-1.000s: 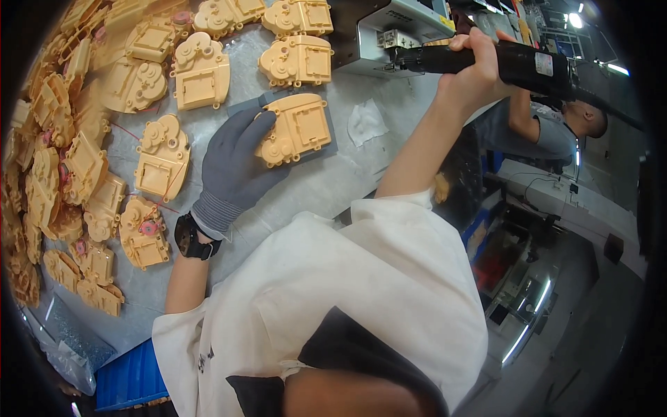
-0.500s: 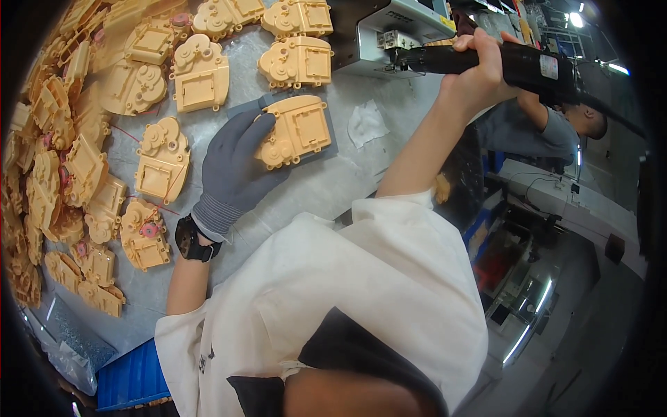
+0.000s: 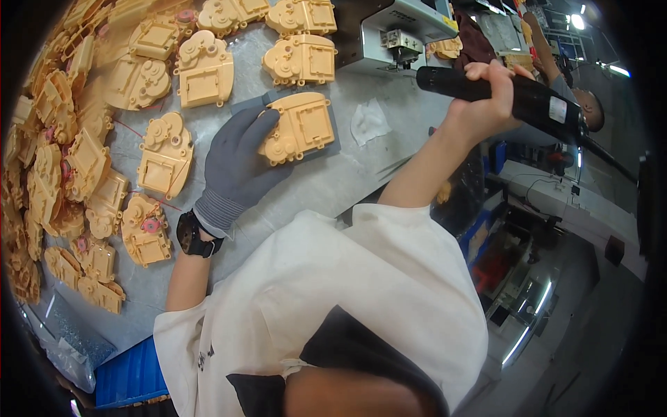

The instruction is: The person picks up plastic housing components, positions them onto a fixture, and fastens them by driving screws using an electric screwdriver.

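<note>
My left hand (image 3: 240, 163), in a grey knit glove, grips the left edge of a yellow plastic housing (image 3: 309, 126). This housing lies on a dark grey block (image 3: 335, 144) on the metal table, its rectangular recess and round bosses facing up. My bare right hand (image 3: 486, 101) is wrapped round a black electric screwdriver (image 3: 542, 104), held nearly level above the table's right side. Its front end points left, and a cable trails from its back. Just beyond that end stands a grey box-shaped machine (image 3: 379, 35) with a small metal outlet (image 3: 403, 47), probably a screw feeder.
Many more yellow housings (image 3: 87, 163) are heaped on the left, with several laid singly around my left hand. A crumpled white cloth (image 3: 369, 122) rests right of the block. At lower left are a clear bag (image 3: 73, 337) and a blue crate (image 3: 132, 372). A person (image 3: 556, 90) is beyond.
My right hand has drawn the screwdriver away from the machine's outlet, a little to the right and nearer. My left hand stays on the housing.
</note>
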The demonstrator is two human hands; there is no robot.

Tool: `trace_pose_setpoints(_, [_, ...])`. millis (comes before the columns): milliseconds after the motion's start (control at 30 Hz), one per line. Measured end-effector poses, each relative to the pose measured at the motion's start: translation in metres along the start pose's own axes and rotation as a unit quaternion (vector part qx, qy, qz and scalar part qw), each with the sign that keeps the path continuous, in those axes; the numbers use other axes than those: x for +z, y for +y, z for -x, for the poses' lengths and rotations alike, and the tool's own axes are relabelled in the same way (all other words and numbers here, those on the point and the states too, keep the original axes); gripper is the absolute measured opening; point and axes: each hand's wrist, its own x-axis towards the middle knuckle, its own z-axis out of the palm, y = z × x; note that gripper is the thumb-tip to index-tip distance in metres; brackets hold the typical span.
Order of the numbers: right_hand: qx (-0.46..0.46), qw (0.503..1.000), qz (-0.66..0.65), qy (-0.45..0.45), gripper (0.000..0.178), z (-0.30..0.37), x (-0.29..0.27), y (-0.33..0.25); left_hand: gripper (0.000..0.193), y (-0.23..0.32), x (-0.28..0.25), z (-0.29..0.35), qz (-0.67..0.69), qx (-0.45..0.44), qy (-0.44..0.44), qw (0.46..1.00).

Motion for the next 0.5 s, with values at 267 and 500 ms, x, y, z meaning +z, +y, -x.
trace_pose_setpoints(267, [0.015,0.996,0.057,-0.07,0.031,-0.022,0.014,0.034,0.075,-0.003,0.004,0.002,0.01,-0.013,0.005,1.0])
trace_pose_setpoints(500, [0.22,0.926,-0.302,-0.06,0.016,-0.011,0.024,0.012,0.076,0.001,0.003,0.004,0.01,-0.009,0.008,1.0])
